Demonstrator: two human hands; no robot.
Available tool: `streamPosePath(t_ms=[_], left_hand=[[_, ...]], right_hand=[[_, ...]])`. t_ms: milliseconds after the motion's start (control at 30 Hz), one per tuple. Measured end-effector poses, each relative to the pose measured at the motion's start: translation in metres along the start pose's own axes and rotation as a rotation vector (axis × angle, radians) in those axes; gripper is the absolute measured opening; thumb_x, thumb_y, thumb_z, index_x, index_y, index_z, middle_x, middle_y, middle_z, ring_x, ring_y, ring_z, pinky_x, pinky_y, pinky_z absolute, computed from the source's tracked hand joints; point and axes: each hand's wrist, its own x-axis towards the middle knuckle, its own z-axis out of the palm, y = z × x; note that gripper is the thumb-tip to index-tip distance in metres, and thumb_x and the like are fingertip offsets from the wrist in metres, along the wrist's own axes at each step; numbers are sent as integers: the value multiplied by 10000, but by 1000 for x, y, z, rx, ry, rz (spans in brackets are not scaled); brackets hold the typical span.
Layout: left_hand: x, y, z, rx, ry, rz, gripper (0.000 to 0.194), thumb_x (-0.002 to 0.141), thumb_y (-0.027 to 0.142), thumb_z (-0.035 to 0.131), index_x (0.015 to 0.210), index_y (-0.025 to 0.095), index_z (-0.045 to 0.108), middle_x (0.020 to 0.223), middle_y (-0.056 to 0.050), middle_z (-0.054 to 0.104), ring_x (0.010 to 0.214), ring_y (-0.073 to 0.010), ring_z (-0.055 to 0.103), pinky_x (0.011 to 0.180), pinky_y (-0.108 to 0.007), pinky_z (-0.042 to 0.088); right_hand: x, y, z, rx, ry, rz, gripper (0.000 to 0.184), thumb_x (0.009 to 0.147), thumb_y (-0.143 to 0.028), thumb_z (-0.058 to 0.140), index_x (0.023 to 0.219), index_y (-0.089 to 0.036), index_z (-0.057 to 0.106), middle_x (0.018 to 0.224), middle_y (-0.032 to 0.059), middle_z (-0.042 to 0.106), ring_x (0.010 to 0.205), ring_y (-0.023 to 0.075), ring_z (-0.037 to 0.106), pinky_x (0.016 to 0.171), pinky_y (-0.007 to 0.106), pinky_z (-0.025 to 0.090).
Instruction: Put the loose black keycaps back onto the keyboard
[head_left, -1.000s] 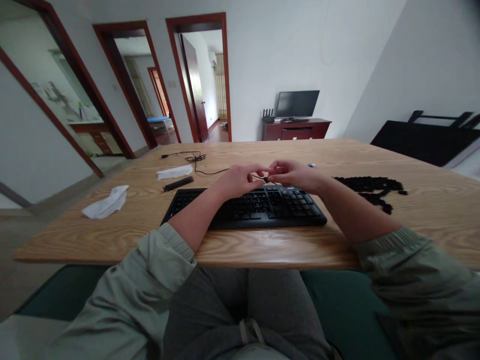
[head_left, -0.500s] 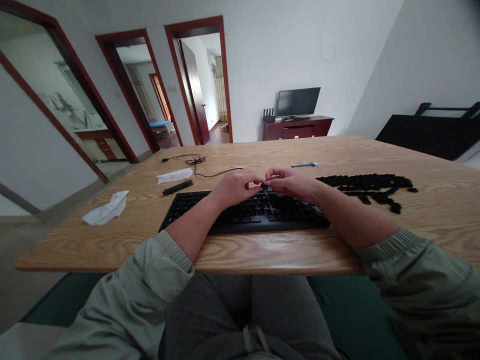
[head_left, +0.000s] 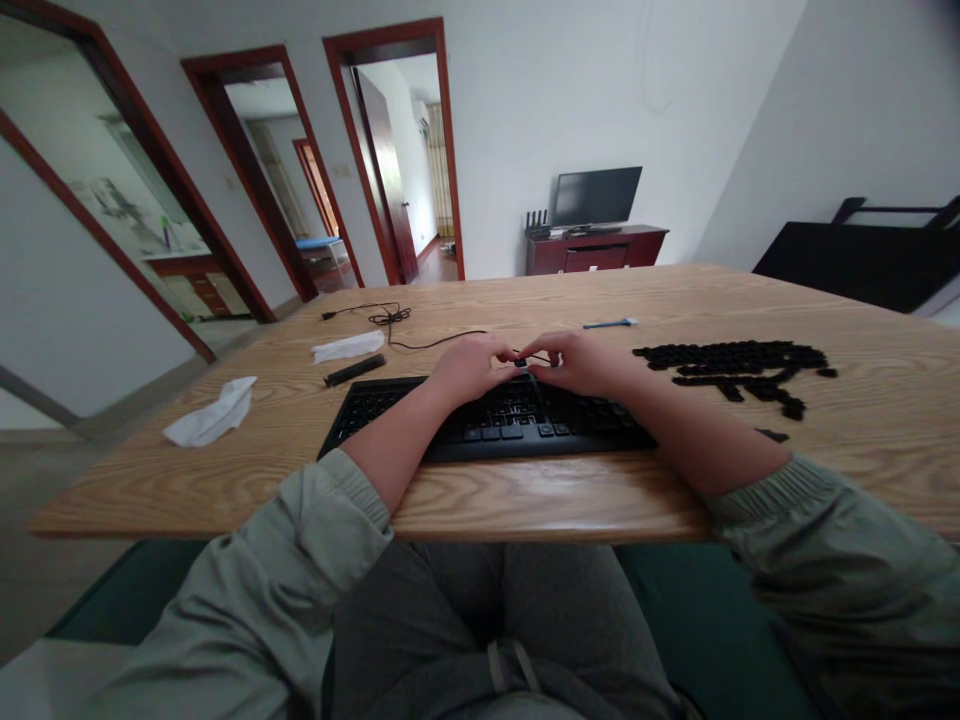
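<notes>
Head view: bare left hand [head_left: 469,368] and bare right hand [head_left: 581,363] together, fingertips closing from either side on what looks like a small black plastic keycap [head_left: 520,361], just above a black keyboard [head_left: 487,432]. Long axis too small to tell; neither hand clearly nearer.

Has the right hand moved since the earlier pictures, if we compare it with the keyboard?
Yes, slightly: the right hand has shifted left along the black keyboard, so its fingertips now sit farther from the keyboard's right end.
</notes>
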Motion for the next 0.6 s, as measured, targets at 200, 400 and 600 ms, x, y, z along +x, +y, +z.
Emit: streamPosePath(t_ms=[200,400,600], left_hand=[[5,-1,9,-12,-109,-62,224,862,358,663,1008,238,783,988,-33,756,853,-185,664,718,-269,489],[3,-4,8,-23,-80,-80,220,859,362,665,995,223,769,975,-43,757,859,-191,668,733,-276,502],[2,-9,6,-18,-117,-83,217,847,364,676,965,206,767,964,-47,753,860,-194,668,742,-281,509]], right_hand=[[3,4,8,-24,-85,7,298,816,-237,613,1059,-257,784,901,34,767,756,183,652,726,301,479],[2,13,2,54,10,27,286,843,-314,599,1031,-198,780,858,52,757,694,166,615,651,290,457],[-1,2,1,10,45,48,313,846,-294,583,1070,-171,763,842,70,741,678,169,607,652,301,455]])
